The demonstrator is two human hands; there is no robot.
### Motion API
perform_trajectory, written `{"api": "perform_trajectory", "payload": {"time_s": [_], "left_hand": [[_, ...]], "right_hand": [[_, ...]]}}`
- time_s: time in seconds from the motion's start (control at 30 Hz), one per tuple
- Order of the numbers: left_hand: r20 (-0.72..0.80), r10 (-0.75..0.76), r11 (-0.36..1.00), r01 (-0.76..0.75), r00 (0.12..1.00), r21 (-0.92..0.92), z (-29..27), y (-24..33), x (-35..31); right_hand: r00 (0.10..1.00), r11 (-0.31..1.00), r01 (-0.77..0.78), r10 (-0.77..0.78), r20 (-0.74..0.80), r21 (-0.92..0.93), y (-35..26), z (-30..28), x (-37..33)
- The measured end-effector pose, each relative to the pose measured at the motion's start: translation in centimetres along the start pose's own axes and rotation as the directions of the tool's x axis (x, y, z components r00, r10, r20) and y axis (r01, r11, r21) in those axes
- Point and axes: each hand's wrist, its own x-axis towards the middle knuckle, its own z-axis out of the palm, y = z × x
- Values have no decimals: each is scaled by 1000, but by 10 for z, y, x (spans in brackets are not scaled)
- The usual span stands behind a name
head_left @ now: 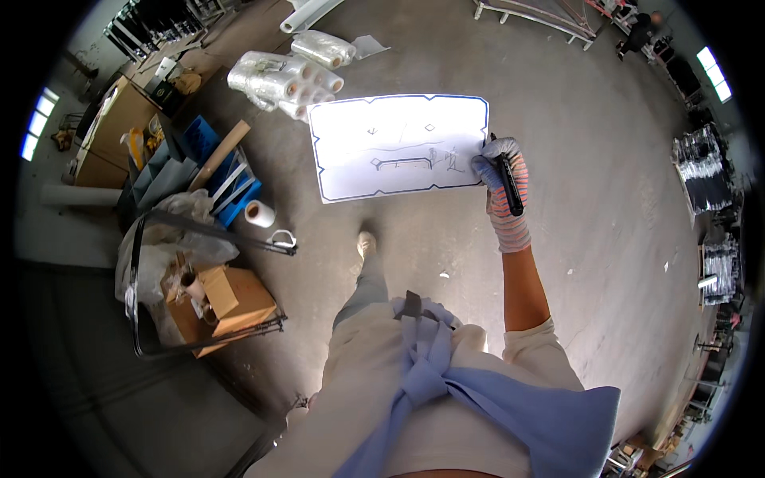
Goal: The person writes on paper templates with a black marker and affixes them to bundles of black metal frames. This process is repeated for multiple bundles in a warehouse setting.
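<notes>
My right hand [508,219], in a striped grey and orange work glove, is closed at the right edge of a white rectangular board [343,171]. The board has a dark blue border and a few thin drawn lines and marks, and it is held out in front of me. A black marker [510,187] lies along the same hand, pinned by the fingers. My left hand does not show anywhere in the picture.
Ahead lie plastic-wrapped rolls [279,76] on the grey floor. To the left are a black metal frame [137,279], an open cardboard box [239,299], a blue crate [239,203] and a small white roll [260,213]. Wrapped dark stacks [705,171] line the right wall; another person [637,36] is far off.
</notes>
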Motion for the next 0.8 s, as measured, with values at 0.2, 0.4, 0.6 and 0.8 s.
{"api": "perform_trajectory", "payload": {"time_s": [0.2,0.4,0.6,0.8], "left_hand": [[-71,331,931,-338,941,-137,232,297,3],[454,719,520,-841,526,151,499,619,-55],[446,607,580,-750,658,318,669,781,-43],[72,406,892,-412,911,187,633,785,19]], "right_hand": [[992,986,-121,125,-25,118,114,-18,196],[973,979,-195,201,-114,59,214,-12,329],[961,972,-205,222,-165,113,355,-14,470],[953,950,-243,272,-137,195,441,4,630]]}}
